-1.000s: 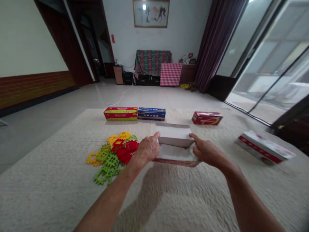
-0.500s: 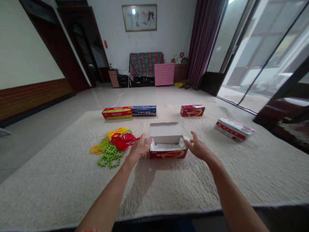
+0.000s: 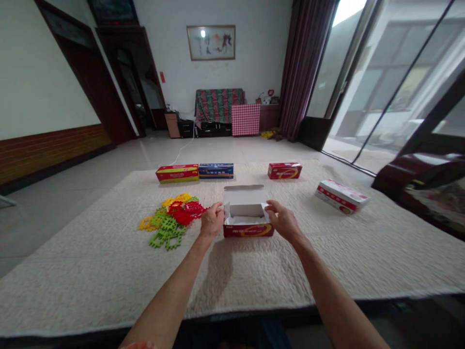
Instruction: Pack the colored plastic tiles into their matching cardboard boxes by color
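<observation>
A red box (image 3: 248, 230) with its lid flipped back stands on the beige quilted surface (image 3: 109, 271). Its white inside shows. My left hand (image 3: 211, 221) pinches the flap at the box's left end. At the right end my right hand (image 3: 282, 220) grips the other side flap, fingers curled on it. A pile of yellow, green and red plastic grid pieces (image 3: 170, 218) lies just left of my left hand.
At the far edge lie a red-yellow box (image 3: 177, 173), a blue box (image 3: 216, 170) and a red box (image 3: 285, 170). A white-red box (image 3: 342, 196) lies to the right. Dark wooden furniture (image 3: 421, 169) stands at right. Tiled floor and a covered cabinet lie beyond.
The box went down from my raised hands onto the surface. My hands let go briefly, then closed on its two end flaps. The view pulled back.
</observation>
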`<act>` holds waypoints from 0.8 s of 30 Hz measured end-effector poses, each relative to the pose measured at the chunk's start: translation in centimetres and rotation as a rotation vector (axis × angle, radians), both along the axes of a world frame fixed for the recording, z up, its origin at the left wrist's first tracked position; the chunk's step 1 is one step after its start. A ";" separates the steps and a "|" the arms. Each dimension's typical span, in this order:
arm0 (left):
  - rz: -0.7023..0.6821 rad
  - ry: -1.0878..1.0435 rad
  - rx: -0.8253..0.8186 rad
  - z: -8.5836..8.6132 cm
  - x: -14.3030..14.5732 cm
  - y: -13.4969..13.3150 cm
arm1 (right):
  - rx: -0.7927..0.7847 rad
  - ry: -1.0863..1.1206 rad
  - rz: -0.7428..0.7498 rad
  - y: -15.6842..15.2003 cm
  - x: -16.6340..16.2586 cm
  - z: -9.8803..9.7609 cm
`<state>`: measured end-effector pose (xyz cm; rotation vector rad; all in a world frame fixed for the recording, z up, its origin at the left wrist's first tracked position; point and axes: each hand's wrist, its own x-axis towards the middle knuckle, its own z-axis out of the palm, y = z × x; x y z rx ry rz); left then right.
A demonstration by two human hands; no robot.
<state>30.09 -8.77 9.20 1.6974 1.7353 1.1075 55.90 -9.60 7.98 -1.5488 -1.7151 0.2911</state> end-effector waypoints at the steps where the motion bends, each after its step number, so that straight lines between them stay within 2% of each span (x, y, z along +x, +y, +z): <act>1: -0.005 0.021 0.004 -0.1 0.1 0.0 | -0.001 -0.028 -0.002 0.2 0.0 -0.1; 9: 0.013 0.106 -0.031 -1.1 0.1 1.0 | -0.023 -0.065 -0.052 2.4 0.5 -1.0; 17: -0.089 -0.012 0.009 -2.5 0.3 2.1 | -0.071 -0.006 0.040 3.4 0.7 -2.0; 24: -0.076 -0.082 0.140 -3.8 0.6 2.0 | 0.073 0.202 0.112 3.7 1.2 -2.8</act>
